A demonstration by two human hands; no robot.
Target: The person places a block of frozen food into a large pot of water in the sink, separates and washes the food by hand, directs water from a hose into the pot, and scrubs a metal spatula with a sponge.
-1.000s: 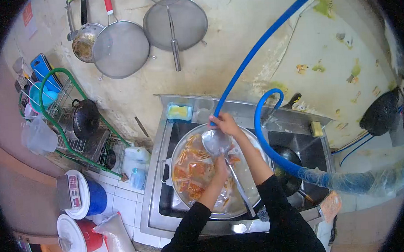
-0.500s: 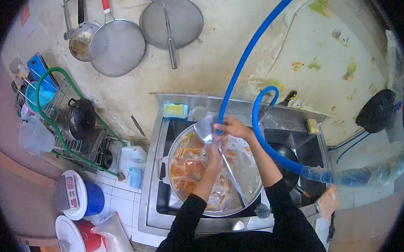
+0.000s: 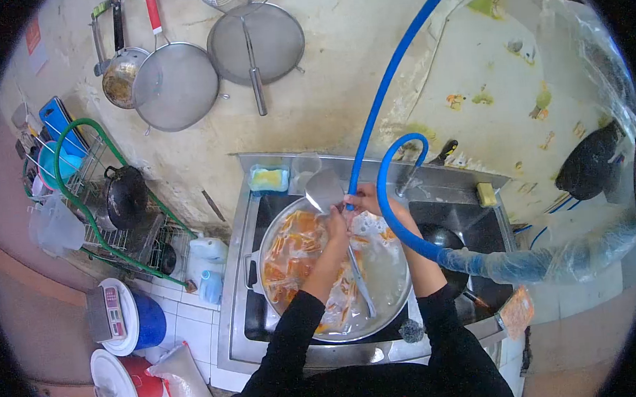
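Observation:
My right hand (image 3: pixel 366 199) is closed around the end of a blue hose (image 3: pixel 364 140) above the far rim of a large metal pot (image 3: pixel 253 246). Just to its left, my left hand (image 3: pixel 338 225) grips a metal spatula (image 3: pixel 325 191) near the neck. The spatula's broad blade points up at the far side, and its handle slants down toward the near right of the pot. Cloudy water fills the pot, with orange-brown pieces (image 3: pixel 301 262) in it, bunched to the left. My fingertips partly overlap at the hose end.
The pot sits in a steel double sink (image 3: pixel 228 332). A dark wok (image 3: pixel 444 243) lies in the right basin. A sponge (image 3: pixel 269 178) and a yellow block (image 3: pixel 486 195) rest on the ledge. Strainers (image 3: pixel 175 87) hang on the wall; a dish rack (image 3: pixel 121 216) stands left.
The spatula has turned so its blade shows flatter, and its handle end has shifted up and left. Both hands stay close together at the hose end. The camera view has shifted slightly.

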